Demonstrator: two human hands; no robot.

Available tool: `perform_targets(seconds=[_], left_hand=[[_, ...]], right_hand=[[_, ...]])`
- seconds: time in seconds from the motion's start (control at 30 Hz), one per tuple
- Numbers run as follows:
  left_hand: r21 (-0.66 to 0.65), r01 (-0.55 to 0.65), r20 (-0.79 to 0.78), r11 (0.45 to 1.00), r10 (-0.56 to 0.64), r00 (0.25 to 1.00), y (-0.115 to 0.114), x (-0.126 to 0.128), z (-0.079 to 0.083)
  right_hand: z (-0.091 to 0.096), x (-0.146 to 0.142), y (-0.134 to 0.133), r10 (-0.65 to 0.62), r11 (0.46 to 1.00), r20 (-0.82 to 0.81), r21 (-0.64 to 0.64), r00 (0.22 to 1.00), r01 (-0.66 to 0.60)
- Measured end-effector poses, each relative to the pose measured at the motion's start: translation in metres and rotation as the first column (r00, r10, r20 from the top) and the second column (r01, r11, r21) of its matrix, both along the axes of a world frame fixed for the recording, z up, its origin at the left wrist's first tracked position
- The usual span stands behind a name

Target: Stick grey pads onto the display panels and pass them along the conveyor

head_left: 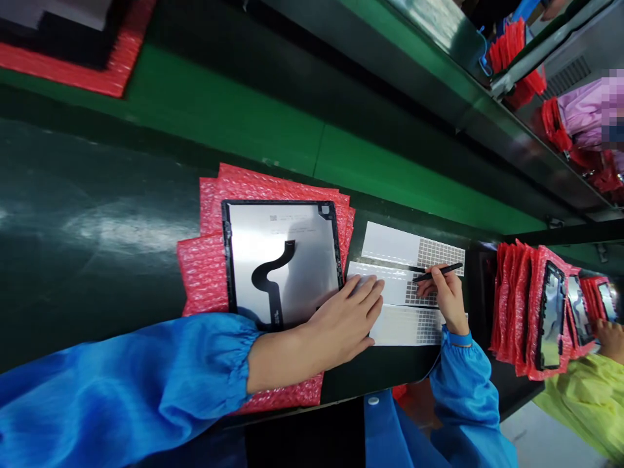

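Note:
My left hand lies flat with fingers stretched out, its fingertips on the left part of the middle white label sheet. The forearm crosses the lower right corner of a tablet screen panel with a silver back, black frame and curved black flex cable. Over the grid of small grey stickers on that sheet, my right hand grips slim black tweezers, tip pointing left. Whether a sticker is at the tip is too small to tell. Another label sheet lies above, and one more sheet below.
Red bubble-wrap sleeves are stacked under the panel. More red-wrapped panels stand upright at right, beside a co-worker's hand and yellow sleeve. A metal shelf edge runs along the back. Another panel on red wrap is at upper left.

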State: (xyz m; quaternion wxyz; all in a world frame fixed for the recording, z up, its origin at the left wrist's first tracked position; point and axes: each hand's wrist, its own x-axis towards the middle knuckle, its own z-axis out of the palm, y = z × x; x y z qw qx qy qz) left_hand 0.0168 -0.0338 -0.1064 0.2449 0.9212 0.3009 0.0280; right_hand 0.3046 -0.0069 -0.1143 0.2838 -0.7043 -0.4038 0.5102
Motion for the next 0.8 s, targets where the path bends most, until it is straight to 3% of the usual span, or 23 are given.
perform_targets(seconds=[0.27, 0.47, 0.6, 0.7, 0.8], left_hand=[[0.003, 0.017, -0.021, 1.0, -0.017, 1.0, 0.003, -0.001, 0.001], [0.022, 0.01, 0.002, 1.0, -0.01, 1.0, 0.003, -0.001, -0.001], [0.086, 0.0, 0.044, 0.996, -0.004, 0.999, 0.003, -0.004, 0.009], [0.113, -0.047, 0.121, 0.993, 0.033, 0.992, 0.005, -0.014, 0.024], [0.096, -0.135, 0.103, 0.986, 0.125, 0.987, 0.01, -0.031, 0.035]], right_hand=[[-0.003, 0.001, 0.001, 0.044, 0.999, 0.007, -0.013, 0.999, -0.044], [0.006, -0.001, 0.008, 0.025, 0.999, -0.101, 0.025, 0.995, -0.023], [0.018, -0.033, 0.029, 0.091, 0.994, -0.184, 0.079, 0.979, -0.078], [0.021, -0.074, 0.051, 0.157, 0.986, -0.236, 0.1, 0.959, -0.137], [0.016, -0.116, 0.072, 0.229, 0.973, -0.317, 0.113, 0.921, -0.203]])
